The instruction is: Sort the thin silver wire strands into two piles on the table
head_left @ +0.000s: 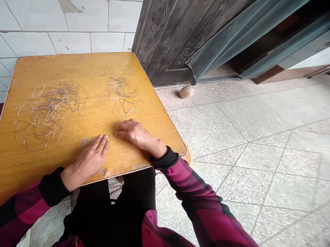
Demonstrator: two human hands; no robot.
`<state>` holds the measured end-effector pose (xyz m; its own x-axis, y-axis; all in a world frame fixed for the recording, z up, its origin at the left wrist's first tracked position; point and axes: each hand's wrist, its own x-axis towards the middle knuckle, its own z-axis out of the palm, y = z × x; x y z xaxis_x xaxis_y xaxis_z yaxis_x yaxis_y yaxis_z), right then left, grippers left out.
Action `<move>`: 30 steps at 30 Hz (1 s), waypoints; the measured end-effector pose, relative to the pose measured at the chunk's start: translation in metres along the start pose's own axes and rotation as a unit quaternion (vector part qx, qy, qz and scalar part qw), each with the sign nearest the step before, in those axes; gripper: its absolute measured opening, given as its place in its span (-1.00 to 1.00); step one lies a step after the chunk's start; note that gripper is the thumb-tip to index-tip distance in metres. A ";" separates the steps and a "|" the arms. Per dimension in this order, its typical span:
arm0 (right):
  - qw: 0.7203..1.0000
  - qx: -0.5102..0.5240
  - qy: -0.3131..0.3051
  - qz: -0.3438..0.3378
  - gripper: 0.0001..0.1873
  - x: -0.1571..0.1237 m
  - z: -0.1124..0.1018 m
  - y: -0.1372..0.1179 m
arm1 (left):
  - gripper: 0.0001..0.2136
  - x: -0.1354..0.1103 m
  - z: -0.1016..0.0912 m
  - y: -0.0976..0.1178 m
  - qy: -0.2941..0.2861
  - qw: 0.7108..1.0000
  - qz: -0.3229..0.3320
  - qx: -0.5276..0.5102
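Observation:
My left hand [90, 158] lies on the front part of a yellow wood-grain table [96, 64], palm down with its fingers stretched out and nothing visible in it. To its right, my right hand [135, 134] rests on the tabletop with fingers curled under; whatever they may hold is hidden. Beyond the left hand spreads a large loose pile of thin, short wires [53, 103], some dark and some silvery. A smaller scatter of similar wires [121, 94] lies beyond the right hand. Neither hand touches the piles.
Worn patches [85, 141] mark the tabletop near the front edge. White wall tiles [81, 18] stand behind the table. To the right are a dark carved door [174, 35], a grey-green curtain [227, 37], and a roundish pale object [186, 91] on the speckled tile floor [265, 163].

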<state>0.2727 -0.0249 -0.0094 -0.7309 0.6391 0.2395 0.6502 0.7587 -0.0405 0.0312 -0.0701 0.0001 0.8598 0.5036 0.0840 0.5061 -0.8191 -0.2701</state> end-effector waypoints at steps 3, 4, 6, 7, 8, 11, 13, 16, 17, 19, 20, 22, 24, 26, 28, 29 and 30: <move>1.000 -0.014 0.001 -0.001 -0.77 -0.003 0.001 0.000 | -0.56 0.003 -0.004 0.003 -0.022 1.000 -0.009 -0.006; 1.000 -0.015 0.001 0.000 -0.78 -0.004 0.001 0.000 | -0.56 0.004 -0.005 0.004 -0.028 0.999 -0.014 -0.010; 1.000 -0.012 0.000 0.004 -0.77 -0.004 0.002 -0.001 | -0.55 0.006 -0.005 0.007 -0.036 0.999 -0.023 -0.017; 1.000 -0.011 -0.001 0.006 -0.76 -0.004 0.002 -0.001 | -0.55 0.007 -0.005 0.008 -0.038 0.999 -0.028 -0.019; 1.000 -0.010 -0.003 0.009 -0.75 -0.004 0.001 -0.002 | -0.55 0.008 -0.005 0.009 -0.039 0.999 -0.033 -0.019; 1.000 -0.021 -0.010 0.015 -0.75 -0.004 -0.001 -0.005 | -0.56 0.012 -0.005 0.013 -0.039 0.998 -0.048 -0.011; 0.999 -0.035 -0.019 0.018 -0.76 -0.005 -0.005 -0.008 | -0.57 0.015 -0.006 0.014 -0.037 0.998 -0.057 -0.006; 0.998 -0.053 -0.036 0.027 -0.76 -0.007 -0.011 -0.018 | -0.59 0.016 -0.004 0.015 -0.033 0.997 -0.064 -0.008; 0.997 -0.058 -0.042 0.034 -0.76 -0.007 -0.013 -0.021 | -0.59 0.016 -0.004 0.015 -0.032 0.997 -0.065 -0.009; 0.995 -0.063 -0.055 0.055 -0.75 -0.007 -0.014 -0.030 | -0.59 0.016 -0.002 0.016 -0.028 0.997 -0.067 -0.012; 0.994 -0.065 -0.059 0.070 -0.75 -0.007 -0.013 -0.034 | -0.59 0.016 -0.001 0.016 -0.025 0.997 -0.070 -0.014; 0.991 -0.068 -0.057 0.103 -0.75 -0.005 -0.010 -0.040 | -0.59 0.015 0.000 0.017 -0.017 0.997 -0.075 -0.019; 0.988 -0.074 -0.044 0.128 -0.74 -0.001 -0.006 -0.045 | -0.59 0.014 0.001 0.018 -0.011 0.997 -0.078 -0.022; 0.987 -0.080 -0.030 0.135 -0.71 0.003 -0.003 -0.047 | -0.58 0.014 0.001 0.017 -0.009 0.997 -0.078 -0.022; 0.989 -0.088 -0.024 0.120 -0.71 0.006 -0.002 -0.047 | -0.57 0.013 0.002 0.017 -0.005 0.997 -0.076 -0.019; 0.989 -0.095 -0.022 0.108 -0.71 0.007 -0.003 -0.046 | -0.57 0.013 0.002 0.017 -0.003 0.997 -0.076 -0.019; 0.990 -0.103 -0.022 0.094 -0.71 0.007 -0.004 -0.045 | -0.57 0.012 0.003 0.017 0.001 0.997 -0.076 -0.019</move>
<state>0.2387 -0.0549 -0.0023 -0.5983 0.7747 0.2048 0.8008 0.5868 0.1198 0.0502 -0.0766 -0.0064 0.7726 0.6229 0.1226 0.6333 -0.7428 -0.2170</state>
